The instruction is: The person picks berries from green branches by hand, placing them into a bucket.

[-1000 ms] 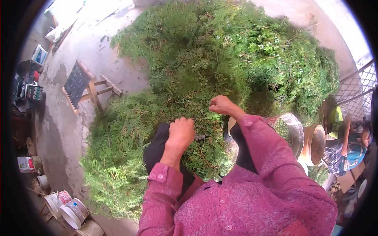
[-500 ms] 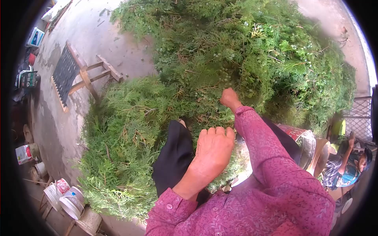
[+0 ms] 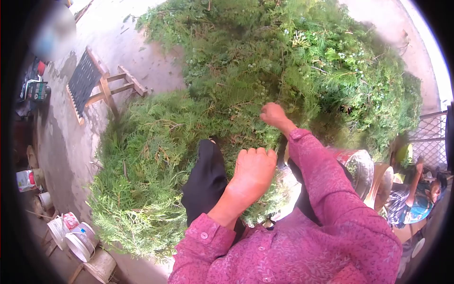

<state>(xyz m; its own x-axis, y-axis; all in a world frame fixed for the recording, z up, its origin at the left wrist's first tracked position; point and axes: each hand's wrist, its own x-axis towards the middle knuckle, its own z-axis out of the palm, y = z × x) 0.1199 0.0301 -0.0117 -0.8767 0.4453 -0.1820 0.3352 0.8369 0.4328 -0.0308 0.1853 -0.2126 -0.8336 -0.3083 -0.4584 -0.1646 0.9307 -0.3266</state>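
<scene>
A large heap of cut evergreen branches (image 3: 156, 128), with flat green sprays, spreads in front of me. My left hand (image 3: 251, 174) is a fist, knuckles up, close in front of my body and over the near part of the heap. Farther out, my right hand (image 3: 275, 116) is also closed, low over the middle of the branches. A thin stem (image 3: 283, 71) runs up through the greenery beyond it. My fingers hide what either hand holds, and I cannot tell what it is.
To the left a wooden folding stool (image 3: 87, 78) with a dark woven seat lies tipped on the concrete floor. White buckets (image 3: 80, 242) stand at lower left. Another bucket (image 3: 359, 173) is right of my arm. A person (image 3: 416, 199) sits at far right by a wire-mesh fence (image 3: 428, 128).
My right hand has shifted slightly left, still closed. My left hand has moved slightly up and left, still in a fist. The view has tilted a little.
</scene>
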